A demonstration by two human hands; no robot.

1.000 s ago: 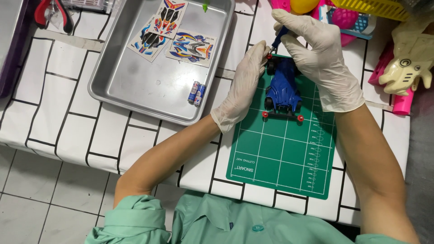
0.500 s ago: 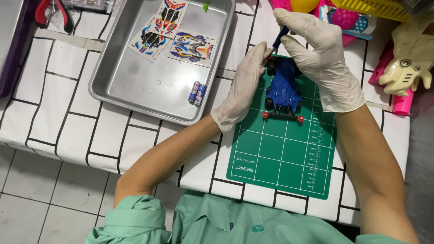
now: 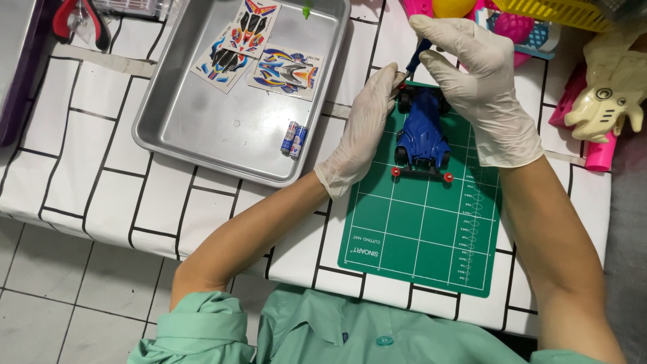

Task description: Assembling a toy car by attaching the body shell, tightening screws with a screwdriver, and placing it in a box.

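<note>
Both hands gloved in white latex, working over a blue toy race car (image 3: pixel 422 135) that sits on a green cutting mat (image 3: pixel 421 229) near the mat's far end, wheels down, nose toward the person, red rollers at the front bumper. Left hand (image 3: pixel 360 131) lies flat-ish along the car's left side, fingers together and extended, fingertips touching the car's rear left corner; not closed around anything, just bracing. Right hand (image 3: pixel 482 91) arches over the rear of the car from the right, fingers curled around a thin dark-blue tool (image 3: pixel 419 52), likely a screwdriver; its tip points down at the car's rear left, right where the left fingertips are. Tip contact itself is too small to tell. Mat lies on a worktop (image 3: pixel 87 182) covered in white cloth with a black brick-line pattern. Left of the mat: a metal tray (image 3: pixel 202 135) holding three colourful sticker sheets (image 3: pixel 259 50) at its far side and two small batteries (image 3: pixel 294 139) side by side near its right wall. Red-handled pliers (image 3: pixel 81 20) at the far left corner. Right of the mat, well apart from the car: a cream toy robot figure (image 3: pixel 606 101) and pink plastic pieces (image 3: pixel 593 145); a yellow basket (image 3: pixel 559 12) at the far edge. Person wears a green short-sleeved shirt (image 3: pixel 303 334).
</note>
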